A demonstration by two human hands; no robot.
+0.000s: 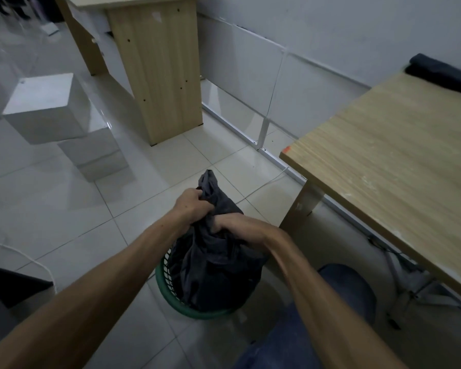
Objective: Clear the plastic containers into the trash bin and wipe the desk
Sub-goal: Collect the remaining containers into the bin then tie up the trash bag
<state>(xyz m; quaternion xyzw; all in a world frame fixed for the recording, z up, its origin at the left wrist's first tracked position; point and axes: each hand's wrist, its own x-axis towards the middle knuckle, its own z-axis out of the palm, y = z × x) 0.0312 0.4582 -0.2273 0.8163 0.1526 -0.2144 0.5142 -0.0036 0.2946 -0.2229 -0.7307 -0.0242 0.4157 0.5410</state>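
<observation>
Now | both hands point(213, 217) grip dark bag point(213, 267) | bag fills green bin point(171, 296)

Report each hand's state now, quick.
Left hand: closed, grip on the gathered top of the dark bin bag.
Right hand: closed, grip on the same bag.

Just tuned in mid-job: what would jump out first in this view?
At bottom centre, both hands bunch the top of a dark plastic bin bag: the left hand grips higher, the right hand lower. The bag sits in a green mesh plastic trash bin on the tiled floor. To the right, a light wooden desk carries a folded dark cloth at its far corner.
</observation>
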